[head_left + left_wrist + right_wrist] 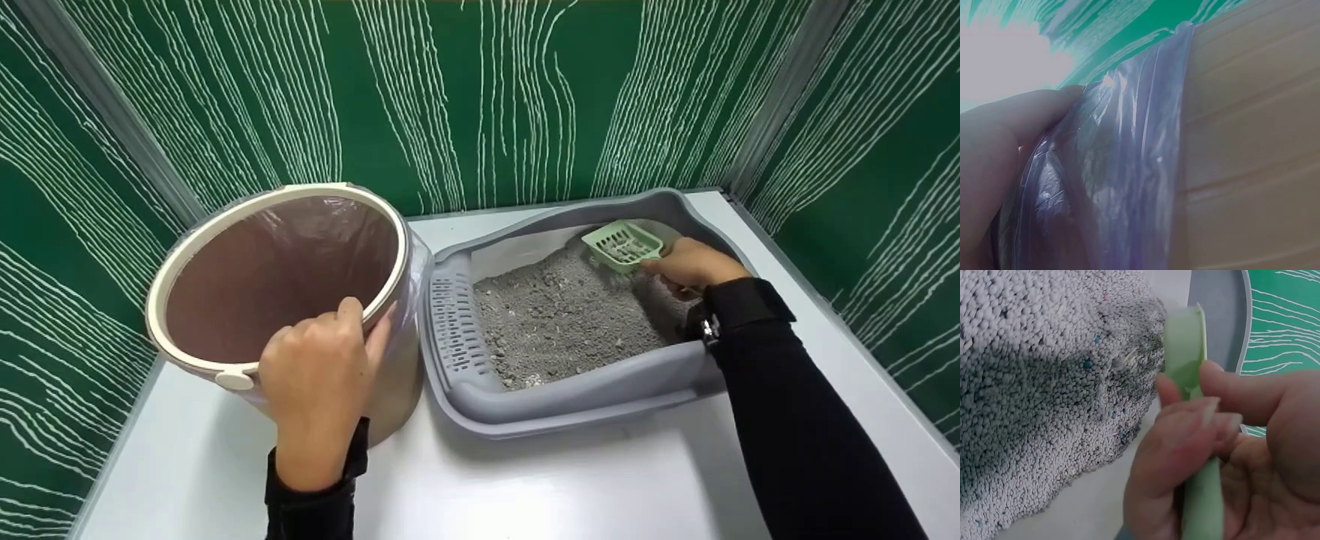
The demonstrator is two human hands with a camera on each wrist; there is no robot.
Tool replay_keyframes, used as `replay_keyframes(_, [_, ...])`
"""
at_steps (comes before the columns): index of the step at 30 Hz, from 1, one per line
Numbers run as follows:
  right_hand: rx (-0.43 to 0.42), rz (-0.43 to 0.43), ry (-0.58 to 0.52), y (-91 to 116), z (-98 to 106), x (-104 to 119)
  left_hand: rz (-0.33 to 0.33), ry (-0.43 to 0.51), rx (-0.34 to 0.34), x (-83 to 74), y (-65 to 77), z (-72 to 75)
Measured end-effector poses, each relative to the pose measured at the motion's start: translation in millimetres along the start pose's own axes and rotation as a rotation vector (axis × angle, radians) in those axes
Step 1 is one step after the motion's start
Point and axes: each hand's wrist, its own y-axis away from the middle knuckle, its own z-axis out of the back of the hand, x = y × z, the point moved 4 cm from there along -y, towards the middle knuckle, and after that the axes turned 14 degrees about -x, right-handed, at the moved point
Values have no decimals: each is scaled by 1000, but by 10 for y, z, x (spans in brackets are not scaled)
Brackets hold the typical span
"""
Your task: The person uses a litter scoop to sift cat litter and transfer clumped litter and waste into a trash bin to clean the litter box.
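My right hand (694, 264) grips the handle of a green slotted litter scoop (624, 244) over the far right part of a grey litter box (570, 412). Grey granular litter (562, 315) lies in the box, heaped toward the left and middle. In the right wrist view, fingers and thumb wrap the scoop handle (1203, 500), its head beside the litter. On the left, my left hand (319, 390) grips the near right rim of a trash bin (161, 277), which leans. A clear plastic liner (1129, 169) is folded over the bin's outside, under the left thumb.
Both containers stand side by side on a white table (480, 487). Green panels (517, 97) with white wavy lines enclose the back and sides, joined by grey corner posts (787, 90). A perforated step (454, 322) forms the litter box's left end.
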Motion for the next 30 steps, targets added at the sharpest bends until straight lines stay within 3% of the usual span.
replay_keyframes(4, [47,15,-117,-23,-46,13,-2,-2,7,1,2,-5])
replay_keyframes(10, [105,65,-178,-2,-83,51,-6,-9,9,2,7,-10])
replay_keyframes(24, [151,60,-107,14,-59,76,-2,-6,13,3,-3,-3])
replay_keyframes(30, [114,66,-47,33,-29,93,1,-7,20,5,-1,-4])
